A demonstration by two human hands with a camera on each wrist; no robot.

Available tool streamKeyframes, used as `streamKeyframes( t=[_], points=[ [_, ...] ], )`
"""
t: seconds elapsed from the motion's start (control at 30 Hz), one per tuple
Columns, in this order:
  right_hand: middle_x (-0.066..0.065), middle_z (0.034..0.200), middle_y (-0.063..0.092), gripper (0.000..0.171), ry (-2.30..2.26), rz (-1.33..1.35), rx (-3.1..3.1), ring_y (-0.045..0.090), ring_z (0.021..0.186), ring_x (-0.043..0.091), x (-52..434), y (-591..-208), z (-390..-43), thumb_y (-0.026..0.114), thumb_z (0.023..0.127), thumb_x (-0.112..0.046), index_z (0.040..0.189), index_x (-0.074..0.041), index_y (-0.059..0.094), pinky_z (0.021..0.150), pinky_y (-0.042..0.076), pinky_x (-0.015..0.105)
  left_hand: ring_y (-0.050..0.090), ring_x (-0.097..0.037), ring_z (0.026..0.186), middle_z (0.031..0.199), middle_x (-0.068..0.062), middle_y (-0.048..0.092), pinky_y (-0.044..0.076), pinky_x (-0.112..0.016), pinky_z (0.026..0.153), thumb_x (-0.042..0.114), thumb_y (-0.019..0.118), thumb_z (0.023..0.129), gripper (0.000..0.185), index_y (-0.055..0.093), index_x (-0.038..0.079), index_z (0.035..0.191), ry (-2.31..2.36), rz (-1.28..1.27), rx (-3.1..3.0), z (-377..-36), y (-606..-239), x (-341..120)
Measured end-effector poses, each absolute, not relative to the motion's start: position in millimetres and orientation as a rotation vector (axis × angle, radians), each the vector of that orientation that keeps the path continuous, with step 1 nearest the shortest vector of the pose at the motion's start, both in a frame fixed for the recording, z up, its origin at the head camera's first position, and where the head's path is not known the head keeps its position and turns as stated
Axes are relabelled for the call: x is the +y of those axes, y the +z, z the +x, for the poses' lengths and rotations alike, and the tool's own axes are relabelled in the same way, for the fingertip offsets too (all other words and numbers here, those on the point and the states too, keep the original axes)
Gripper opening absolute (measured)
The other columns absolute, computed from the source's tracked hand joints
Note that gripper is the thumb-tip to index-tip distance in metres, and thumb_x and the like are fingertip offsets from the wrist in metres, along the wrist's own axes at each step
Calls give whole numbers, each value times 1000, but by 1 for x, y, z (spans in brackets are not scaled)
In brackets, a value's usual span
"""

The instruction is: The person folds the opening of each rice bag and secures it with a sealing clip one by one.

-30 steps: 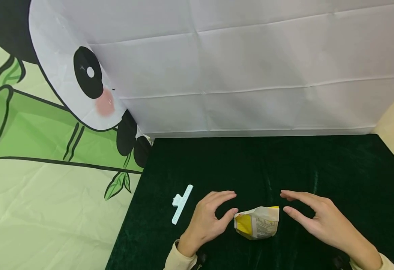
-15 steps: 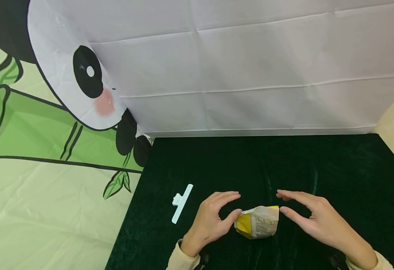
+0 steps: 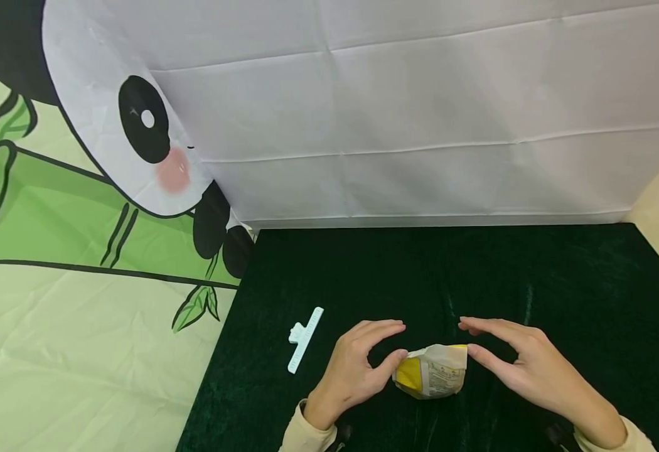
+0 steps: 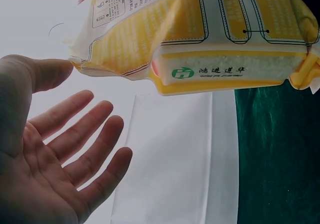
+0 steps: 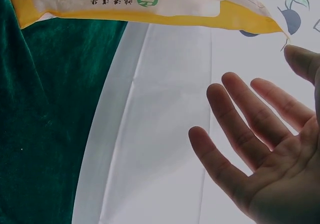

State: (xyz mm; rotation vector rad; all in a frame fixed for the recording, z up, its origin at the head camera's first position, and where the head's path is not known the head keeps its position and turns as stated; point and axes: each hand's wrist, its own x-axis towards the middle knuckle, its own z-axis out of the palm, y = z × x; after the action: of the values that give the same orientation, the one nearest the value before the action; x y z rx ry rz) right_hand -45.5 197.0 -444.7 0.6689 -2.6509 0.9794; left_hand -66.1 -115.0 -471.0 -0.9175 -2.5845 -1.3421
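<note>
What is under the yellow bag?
The bag lies on the dark green cloth, between the left hand and right hand. Anything hidden beneath the bag cannot be seen, and neither can what is under the cloth.

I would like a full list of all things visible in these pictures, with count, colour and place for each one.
Bag: one, yellow and white with printed text, lying on the cloth between both hands.
Clip: one, white, on the cloth, left of the left hand.
Cloth: one, dark green, covering the table.
Backdrop: one, white, creased, behind the table.
Panda sheet: one, green with a black and white panda, at the left.
Left hand: one, open, thumb at the bag's left end.
Right hand: one, open, thumb at the bag's right end.
</note>
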Motion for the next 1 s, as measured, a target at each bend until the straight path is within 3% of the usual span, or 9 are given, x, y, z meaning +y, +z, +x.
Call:
streamKeyframes(
  t=[0.13, 0.37, 0.67, 1.0],
  points=[
    [-9, 131, 76, 45, 1014, 661, -2657, 71, 119, 6, 199, -443, -47, 79, 97, -15, 139, -27, 69, 98, 54, 16, 64, -10, 130, 144, 9, 68, 57, -35, 106, 35, 69, 105, 35, 68, 24, 138, -1357, -921, -2573, -67, -469, -113],
    [-8, 129, 77, 46, 1140, 743, -2573, 70, 119, 0, 198, -438, -49, 77, 96, -5, 138, -25, 70, 101, 43, 3, 64, -10, 130, 144, 8, 68, 57, -35, 106, 33, 69, 105, 35, 67, 24, 139, -1370, -949, -2552, -68, -467, -107],
    [-4, 127, 78, 48, 1183, 788, -2531, 70, 118, 0, 198, -435, -49, 76, 95, -1, 137, -25, 70, 101, 45, 4, 65, -11, 129, 144, 5, 69, 57, -35, 106, 30, 68, 106, 34, 68, 22, 138, -1382, -975, -2525, -69, -467, -101],
    [-7, 125, 78, 53, 1206, 849, -2466, 71, 116, 2, 194, -436, -52, 86, 86, -1, 132, -23, 72, 102, 45, 4, 68, -11, 125, 137, 2, 73, 58, -33, 104, 29, 66, 107, 33, 68, 19, 138, -1370, -1022, -2502, -71, -464, -91]
  ],
)
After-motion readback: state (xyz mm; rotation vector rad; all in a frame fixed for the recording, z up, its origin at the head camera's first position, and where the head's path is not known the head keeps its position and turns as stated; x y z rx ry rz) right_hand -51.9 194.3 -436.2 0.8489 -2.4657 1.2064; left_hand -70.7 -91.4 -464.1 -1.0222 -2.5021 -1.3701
